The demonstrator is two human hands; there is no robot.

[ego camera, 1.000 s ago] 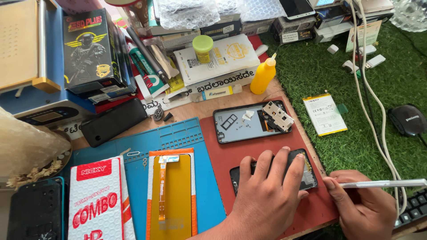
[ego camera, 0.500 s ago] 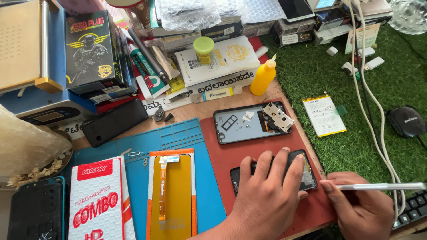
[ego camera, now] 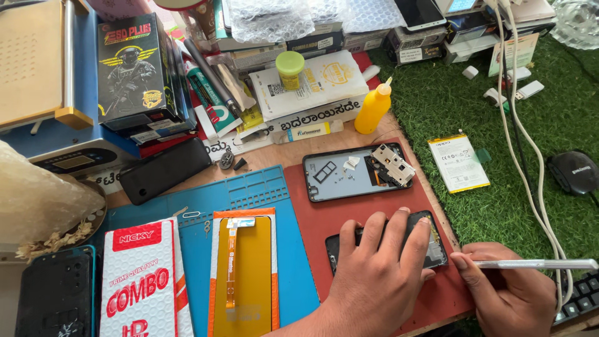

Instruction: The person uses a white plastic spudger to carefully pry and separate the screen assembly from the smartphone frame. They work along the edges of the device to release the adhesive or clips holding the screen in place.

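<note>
My left hand (ego camera: 374, 274) lies flat on a dark phone body (ego camera: 430, 246) and presses it onto the red mat (ego camera: 306, 206). In my right hand (ego camera: 505, 293) is a thin silver tool (ego camera: 536, 264); its tip, hidden by my fingers, is beside the phone's right edge. Farther back on the red mat lies an opened phone frame (ego camera: 349, 175) with a small circuit board (ego camera: 393, 163) on it. Off the mat to the right, a white battery (ego camera: 458, 162) rests on the green turf.
A blue work mat (ego camera: 249, 187) carries a yellow screen panel (ego camera: 246, 274) and a white-red package (ego camera: 140, 281). A yellow squeeze bottle (ego camera: 373, 107), boxes and a blue machine (ego camera: 43, 81) crowd the back. White cables (ego camera: 524, 150), a mouse (ego camera: 574, 171) and a keyboard edge (ego camera: 577, 299) lie right.
My right hand has shifted slightly left with the tool toward the phone's edge. My left hand stays pressed on the phone.
</note>
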